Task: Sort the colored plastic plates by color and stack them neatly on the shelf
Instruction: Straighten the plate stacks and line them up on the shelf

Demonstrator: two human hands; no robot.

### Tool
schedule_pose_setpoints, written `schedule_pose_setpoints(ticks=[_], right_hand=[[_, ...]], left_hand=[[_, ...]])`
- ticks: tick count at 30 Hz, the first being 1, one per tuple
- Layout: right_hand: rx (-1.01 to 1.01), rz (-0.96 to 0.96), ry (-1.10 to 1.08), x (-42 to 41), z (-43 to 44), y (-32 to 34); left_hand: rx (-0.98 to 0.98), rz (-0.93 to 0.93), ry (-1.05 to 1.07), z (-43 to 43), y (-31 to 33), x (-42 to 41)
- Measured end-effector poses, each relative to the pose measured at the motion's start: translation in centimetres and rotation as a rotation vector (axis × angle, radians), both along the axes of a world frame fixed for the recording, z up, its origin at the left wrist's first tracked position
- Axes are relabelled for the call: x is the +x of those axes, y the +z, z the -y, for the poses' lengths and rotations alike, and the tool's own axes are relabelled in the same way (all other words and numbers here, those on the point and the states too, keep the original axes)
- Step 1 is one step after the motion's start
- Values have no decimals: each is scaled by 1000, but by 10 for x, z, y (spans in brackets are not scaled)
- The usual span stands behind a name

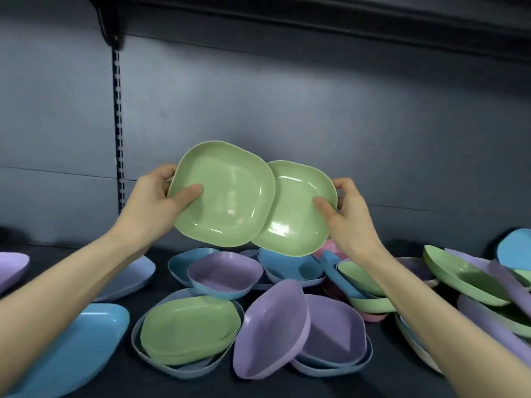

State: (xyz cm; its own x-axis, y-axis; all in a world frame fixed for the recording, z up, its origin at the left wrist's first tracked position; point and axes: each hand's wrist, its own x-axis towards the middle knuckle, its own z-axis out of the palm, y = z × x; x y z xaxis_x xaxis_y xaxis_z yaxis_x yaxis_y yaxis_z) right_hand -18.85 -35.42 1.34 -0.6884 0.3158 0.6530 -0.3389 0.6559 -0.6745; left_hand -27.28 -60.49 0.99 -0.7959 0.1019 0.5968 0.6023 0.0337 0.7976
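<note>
Left grip: your left grip (155,202) pinches the left green plate (224,193) at its left rim, with the thumb on the inner face and the fingers behind.
Right grip: your right grip (353,216) pinches the right green plate (298,214) at its right rim in the same way.
Held plates: you hold both in the air above the shelf (396,374), tilted toward you. The left plate's edge overlaps in front of the right one; they are not nested.
Mixed pile: blue, purple, green and pink plates lie jumbled on the shelf, many of them tilted.
Green nest (189,328): a few green plates sit inside a grey-blue plate, near the front and left of centre.
More green (462,277): at the right, these lean among purple and blue ones.
Done: very little, by my judgement. You have two greens paired in hand, and no clean single-colour stack shows.
Left to do: nest your pair, gather the other greens, then sort blue, purple and pink into tidy stacks.
</note>
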Motion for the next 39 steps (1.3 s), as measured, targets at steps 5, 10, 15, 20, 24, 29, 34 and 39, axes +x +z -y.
schedule_pose_setpoints(ticks=[5,10,15,20,24,29,34,39], right_hand=[[-193,-48,137,42,38,-10],[-187,-39,197,58,88,-21],[-165,-39,262,51,140,-27],[-160,-36,271,26,207,-35],[-172,-41,264,-1,268,-41],[-181,-41,234,-38,336,-52],[-165,8,213,-83,383,-49],[-152,7,222,-140,414,-44]], left_hand=[[-8,-43,123,43,-12,60],[-116,-72,289,96,-21,94],[-132,-66,304,158,-31,101],[-138,-28,327,235,-41,88],[-218,-57,371,304,-44,70],[-265,-60,413,377,-50,36],[-223,-41,441,425,-46,-8],[-180,-21,454,461,-47,-62]])
